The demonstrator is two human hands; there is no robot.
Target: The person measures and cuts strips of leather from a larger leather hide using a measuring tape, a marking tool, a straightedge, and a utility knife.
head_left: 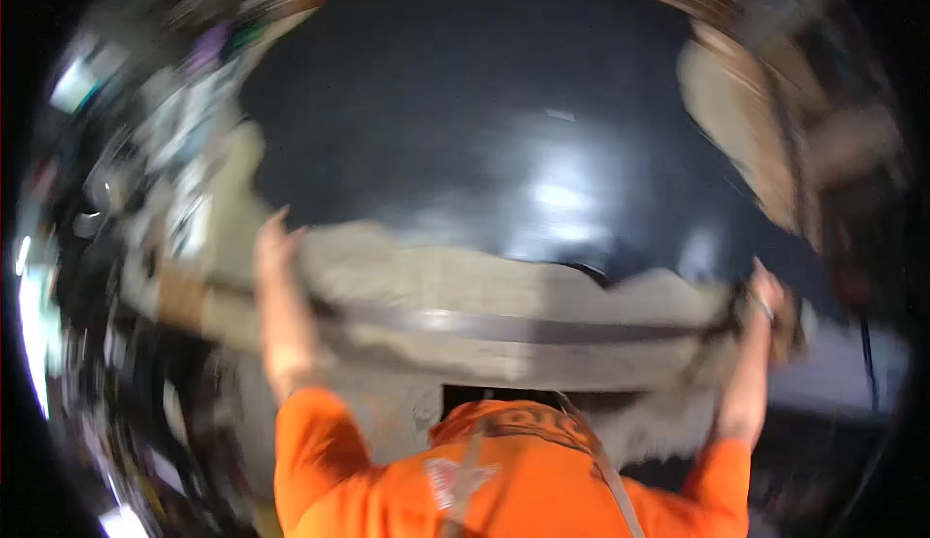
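A large, glossy black leather hide (455,102) with an uneven outline spreads over a pale work surface in front of me. At its near left edge, my left hand (278,240) is closed on the margin, with finger and thumb on either side of it. My right hand (767,291) is at the near right corner of the hide, its fingers closed on the edge; a band shows at the wrist. Motion blur softens both hands, and the fingers beneath the hide are hidden.
The pale, worn table top (426,267) shows along the hide's near side, above a rounded front edge (465,325). Brown material (765,151) lies at the right. Blurred clutter and bright lights fill the left. A dark opening is under the table's front.
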